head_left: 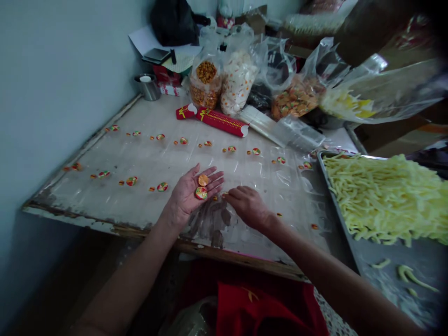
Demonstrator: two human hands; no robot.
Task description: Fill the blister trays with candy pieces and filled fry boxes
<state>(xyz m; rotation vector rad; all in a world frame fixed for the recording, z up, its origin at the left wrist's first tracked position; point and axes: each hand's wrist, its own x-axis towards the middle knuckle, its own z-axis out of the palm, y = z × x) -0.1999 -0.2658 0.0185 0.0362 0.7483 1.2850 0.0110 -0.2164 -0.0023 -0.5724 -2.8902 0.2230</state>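
Note:
My left hand (185,195) is palm up with its fingers stretched out. On it lie two small round pieces: an orange-brown disc (203,180) and a disc patterned like a pizza in red, green and yellow (201,193). Fingers pinched, my right hand (248,205) is just right of the left fingertips. Whatever tiny thing sits between its fingertips is too small to name. Below them on the table is a miniature burger-like piece (215,198). Clear flat plastic pouches cover the tabletop (147,154) in rows, many bearing a pizza disc (162,186) beside a tiny burger-like piece (151,189).
At right, a metal tray (332,200) holds a heap of pale yellow fry-like strips (388,196). Along the back stand plastic bags of small pieces (206,84), red cartons (222,122), clear sleeves (264,128) and a metal cup (149,87). A wall (70,93) borders the left.

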